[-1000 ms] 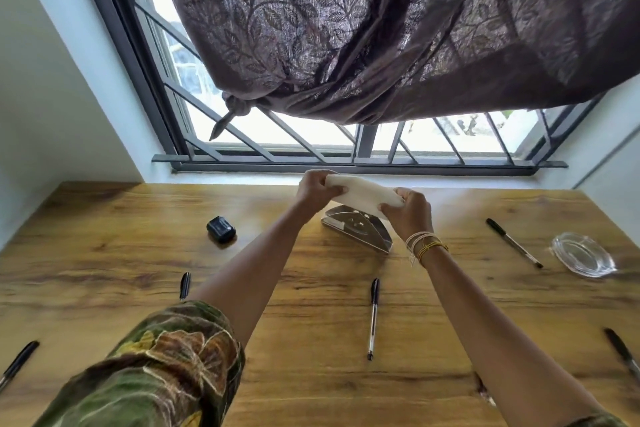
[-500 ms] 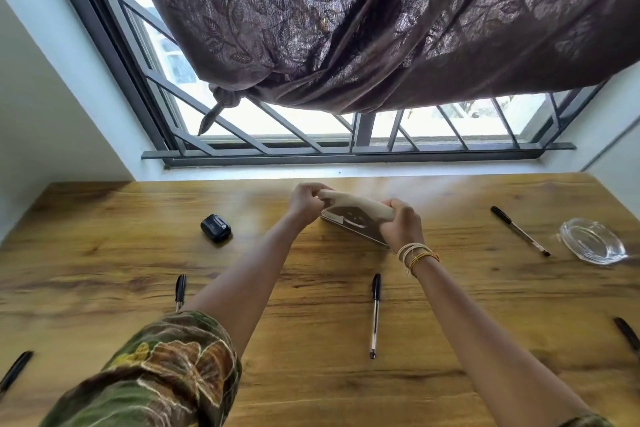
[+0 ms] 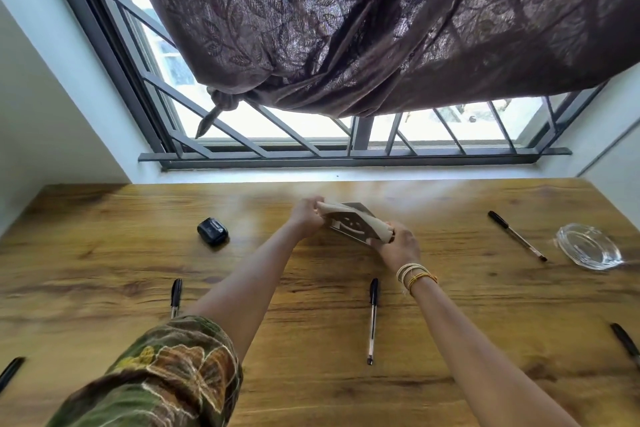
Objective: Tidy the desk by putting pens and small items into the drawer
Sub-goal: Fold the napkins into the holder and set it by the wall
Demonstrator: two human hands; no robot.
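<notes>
Pens (image 3: 372,319) lie scattered while both hands' fingers (image 3: 313,210) grip napkins (image 3: 349,215), half hiding the holder (image 3: 349,227).

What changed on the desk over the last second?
Both hands, left hand and right hand, pushed the folded white napkins down into the silver metal napkin holder. The black pens, small black case and clear glass dish stayed put.
</notes>
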